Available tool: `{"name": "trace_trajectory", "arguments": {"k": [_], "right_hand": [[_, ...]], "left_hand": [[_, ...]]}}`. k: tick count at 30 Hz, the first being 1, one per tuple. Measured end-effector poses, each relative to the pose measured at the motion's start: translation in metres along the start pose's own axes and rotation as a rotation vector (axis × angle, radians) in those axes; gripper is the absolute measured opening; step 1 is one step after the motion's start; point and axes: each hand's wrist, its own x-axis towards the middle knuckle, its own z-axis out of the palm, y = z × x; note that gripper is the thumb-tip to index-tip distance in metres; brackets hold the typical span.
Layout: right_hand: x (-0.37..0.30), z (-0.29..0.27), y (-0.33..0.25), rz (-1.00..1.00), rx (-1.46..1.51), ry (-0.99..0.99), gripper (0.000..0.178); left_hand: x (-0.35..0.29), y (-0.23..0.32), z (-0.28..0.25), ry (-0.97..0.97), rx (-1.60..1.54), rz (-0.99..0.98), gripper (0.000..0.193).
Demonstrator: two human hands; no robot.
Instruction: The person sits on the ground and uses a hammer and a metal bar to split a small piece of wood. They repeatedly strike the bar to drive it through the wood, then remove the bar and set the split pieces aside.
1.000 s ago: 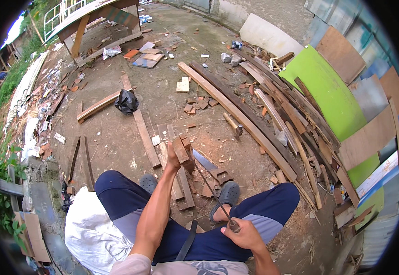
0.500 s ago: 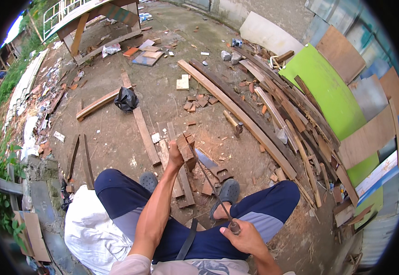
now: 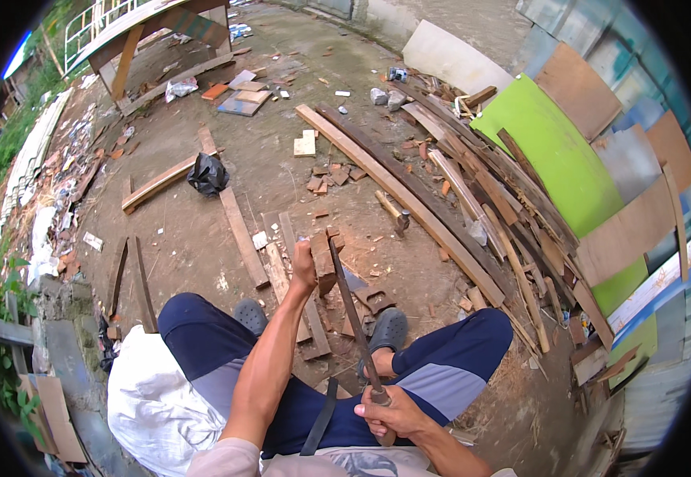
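Upright between my knees stands a reddish-brown wooden block [image 3: 325,269], its upper end gripped by my left hand [image 3: 304,265]. My right hand [image 3: 389,413] is closed around the brown handle of a long, narrow, dark metal file [image 3: 351,316], close to my lap. The file slants up and away from me, its far end at the top of the block, where a notch shows. I cannot tell how deep it sits in that notch. Beyond my right foot, partly behind the file, a handsaw [image 3: 375,300] lies on the ground.
A hammer [image 3: 393,213] lies ahead, beside long timber beams [image 3: 397,197]. Piled planks [image 3: 496,195] and a green panel [image 3: 556,155] line the right side. A black plastic bag [image 3: 208,175] rests on boards at the left. A white sack [image 3: 158,389] is by my left thigh.
My right hand has drawn back slightly left and toward my lap, and the file now points more steeply away. My left hand still holds the block. The whole view has shifted slightly.
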Motion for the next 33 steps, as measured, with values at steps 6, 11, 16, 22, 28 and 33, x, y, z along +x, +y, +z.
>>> {"name": "trace_trajectory", "arguments": {"k": [6, 11, 16, 22, 28, 33], "right_hand": [[0.002, 0.000, 0.008, -0.034, 0.157, -0.073, 0.027], [0.004, -0.008, 0.017, -0.069, 0.229, -0.057, 0.027], [0.006, -0.010, 0.026, -0.076, 0.306, -0.082, 0.024], [0.013, -0.007, 0.033, -0.112, 0.376, -0.114, 0.021], [0.004, -0.011, 0.022, -0.105, 0.214, 0.031, 0.021], [-0.005, -0.010, -0.004, -0.172, -0.512, 0.547, 0.026]], "left_hand": [[0.016, -0.044, -0.001, 0.061, 0.083, 0.079, 0.046], [0.019, -0.097, 0.003, -0.101, 0.560, 0.400, 0.015], [0.014, -0.041, 0.027, -0.090, 0.564, 0.443, 0.011], [0.010, -0.003, 0.041, -0.049, 0.586, 0.425, 0.019], [0.030, -0.025, 0.033, -0.244, 0.369, 0.184, 0.028], [0.020, -0.031, 0.024, -0.024, 0.303, 0.164, 0.041]]}}
